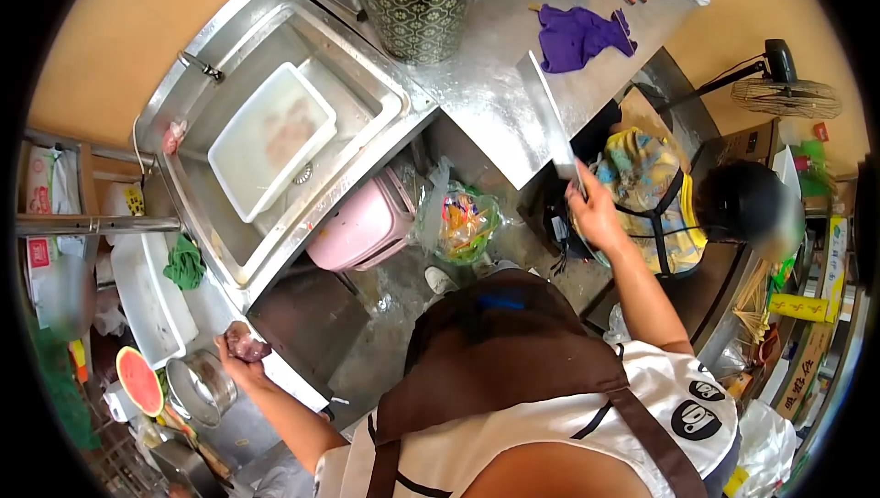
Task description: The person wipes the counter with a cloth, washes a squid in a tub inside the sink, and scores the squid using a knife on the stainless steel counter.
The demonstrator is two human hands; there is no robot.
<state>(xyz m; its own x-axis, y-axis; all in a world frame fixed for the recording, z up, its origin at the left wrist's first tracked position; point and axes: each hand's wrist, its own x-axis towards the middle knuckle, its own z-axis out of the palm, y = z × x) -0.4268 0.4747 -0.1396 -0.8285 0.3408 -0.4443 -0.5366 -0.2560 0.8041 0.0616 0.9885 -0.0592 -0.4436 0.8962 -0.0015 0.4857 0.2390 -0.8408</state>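
Left hand (240,371) grips a glossy, rounded reddish lump (247,342); right hand (597,212) clasps a flat metal knife (551,120).

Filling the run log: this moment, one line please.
left hand: holds dark-red lump | right hand: grips knife | white tub: in sink | purple cloth: on metal counter

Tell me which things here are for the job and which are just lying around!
Seem part of the job:
- knife, in the right hand
- dark red lump, perhaps meat, in the left hand

Seem just lying about:
- purple cloth
- cut watermelon
- green cloth
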